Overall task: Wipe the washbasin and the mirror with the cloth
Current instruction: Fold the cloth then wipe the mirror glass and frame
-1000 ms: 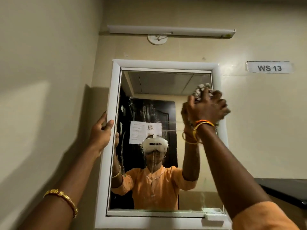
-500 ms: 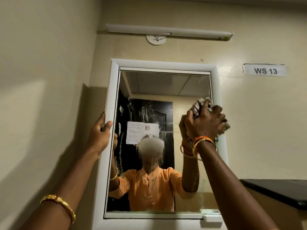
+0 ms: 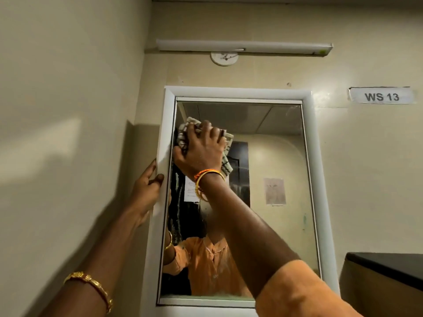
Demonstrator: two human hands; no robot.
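Cloth (image 3: 225,154): pale, patterned, bunched into a wad and pressed flat against the mirror (image 3: 274,170) glass in its upper left area, just beside the left inner edge. Right hand (image 3: 201,152) clamps it, fingers spread over the wad, palm toward the glass; likely so the push spreads over a broad patch. Orange and gold bangles at that wrist.

Left hand (image 3: 146,191) wraps the outer left edge of the white frame (image 3: 238,92), thumb on the frame's face, other fingers hidden behind it. Judged a brace: it steadies the mirror, or the person, against the wiping push. Gold bracelet on the left forearm.

Glass: streaky and wet-looking down the left strip below the cloth; the right half reads clearer, with a small green mark low on the right. The reflection shows an orange garment, a dark door and papers stuck up.

Washbasin: not in view, so its state cannot be told. Mirror step in hand.

Room: cream walls meeting in a corner left of the frame. Tube light (image 3: 245,46) above the mirror, a round fitting under it. Label reading "WS 13" (image 3: 381,96) to the right. Dark-topped desk (image 3: 389,266) at lower right.
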